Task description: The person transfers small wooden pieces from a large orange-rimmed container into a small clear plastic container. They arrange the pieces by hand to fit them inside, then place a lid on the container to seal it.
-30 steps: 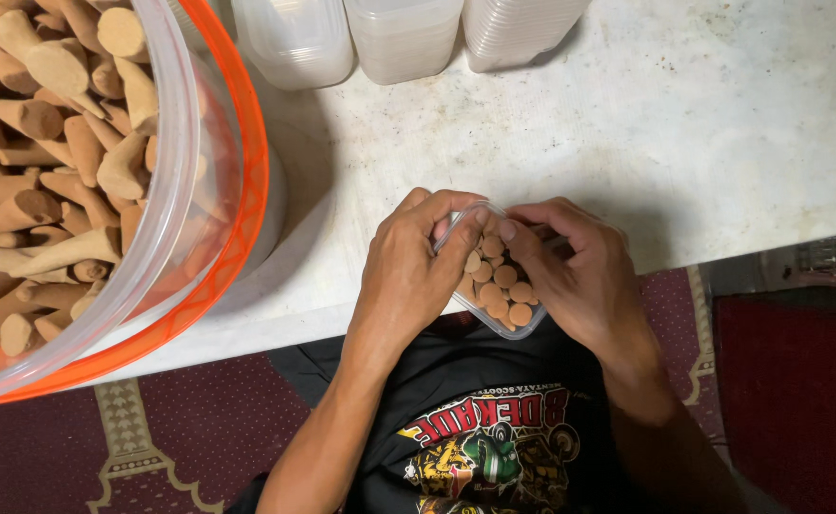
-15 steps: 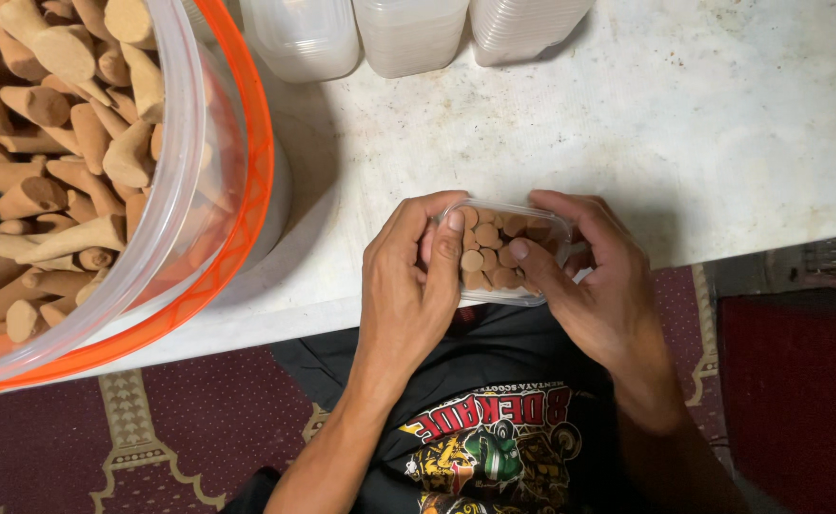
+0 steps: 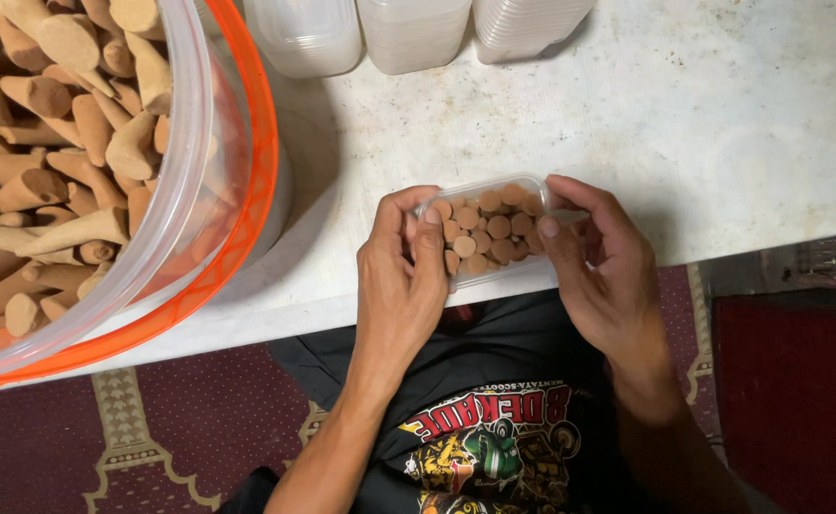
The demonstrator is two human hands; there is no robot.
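Here, gripped at both short ends by left hand [image 3: 401, 286] and right hand [image 3: 603, 276]: thin clear box [image 3: 487, 231] of brown cones, likely light, flexible, spill-prone.

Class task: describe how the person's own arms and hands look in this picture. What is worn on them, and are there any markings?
Both the left hand and the right hand are bare: no gloves, rings or watch show. The forearms are uncovered, with no sleeves reaching them. Fingernails are short. No markings are visible.
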